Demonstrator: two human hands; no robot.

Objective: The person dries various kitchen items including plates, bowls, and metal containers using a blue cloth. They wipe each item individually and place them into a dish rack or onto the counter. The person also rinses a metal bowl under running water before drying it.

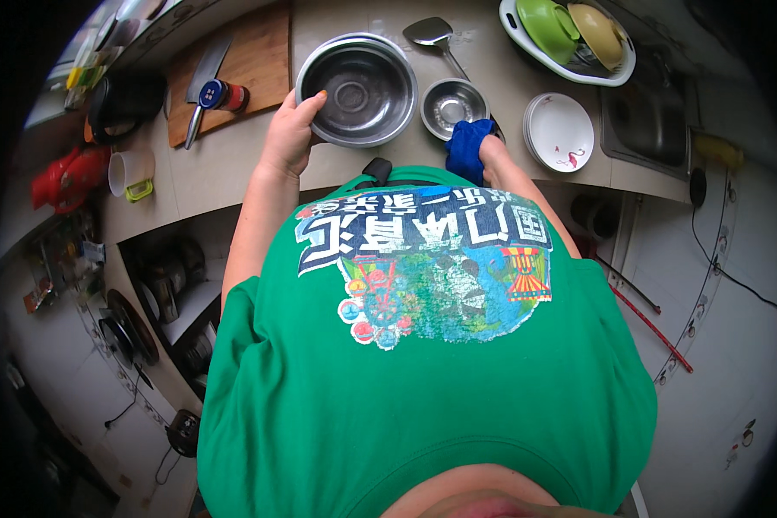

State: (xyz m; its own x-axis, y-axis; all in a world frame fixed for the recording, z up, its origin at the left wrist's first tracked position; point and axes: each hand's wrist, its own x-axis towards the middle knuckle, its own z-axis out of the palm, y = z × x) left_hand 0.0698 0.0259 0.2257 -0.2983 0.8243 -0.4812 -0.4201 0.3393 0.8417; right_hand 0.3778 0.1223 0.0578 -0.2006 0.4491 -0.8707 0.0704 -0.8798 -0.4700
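My left hand (292, 129) grips the near left rim of a large stainless steel bowl (362, 97), its thumb over the inside edge; a second rim shows behind it. My right hand (492, 155) holds a bunched blue cloth (469, 149) at the near edge of a small steel bowl (454, 107). Whether the cloth touches that bowl is not plain. Behind the small bowl lies a metal wok spatula (430, 32), its handle partly hidden by the bowl. To the right stands a stack of white plates (559, 133) with a pink bird print.
At the left, a wooden cutting board (265, 58) carries a cleaver (211, 65) and a lidded jar (223, 96). A plastic cup (129, 171) stands near the counter edge. At the back right, a white basket (560, 70) holds green and yellow bowls, beside a sink (647, 123).
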